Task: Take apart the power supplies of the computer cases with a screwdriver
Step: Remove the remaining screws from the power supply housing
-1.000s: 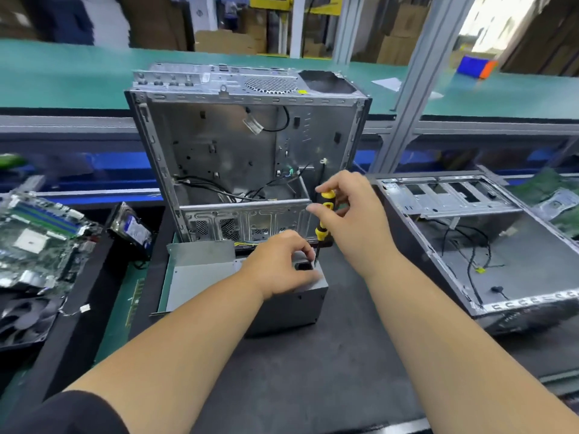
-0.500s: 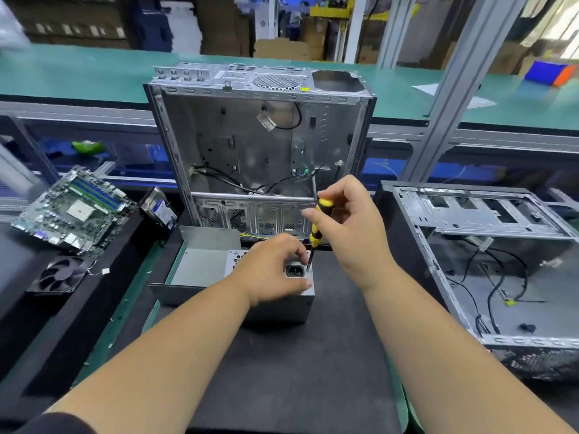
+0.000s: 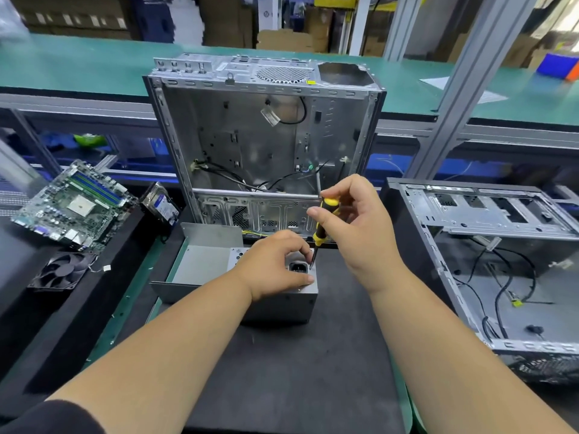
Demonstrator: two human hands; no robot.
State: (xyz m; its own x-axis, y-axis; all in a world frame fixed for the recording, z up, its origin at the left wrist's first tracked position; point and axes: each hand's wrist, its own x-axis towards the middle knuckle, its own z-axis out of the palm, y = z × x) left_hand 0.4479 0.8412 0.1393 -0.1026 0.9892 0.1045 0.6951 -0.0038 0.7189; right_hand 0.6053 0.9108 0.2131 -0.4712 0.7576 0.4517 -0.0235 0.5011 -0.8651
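grey power supply (image 3: 275, 303) on mat, screwdriver (image 3: 322, 225) upright

there is one view only, so nothing is being shared between cameras. the head camera is looking forward and down from above the near edge of the black mat (image 3: 282, 371), close over it. both forearms are reaching in from the bottom corners toward the mat's middle. the wide lens is bending straight lines near the frame's edges. the far edge of the mat is sitting at mid-frame, and beyond it the view is taking in the green workbench (image 3: 78, 67) and blurred shelving.
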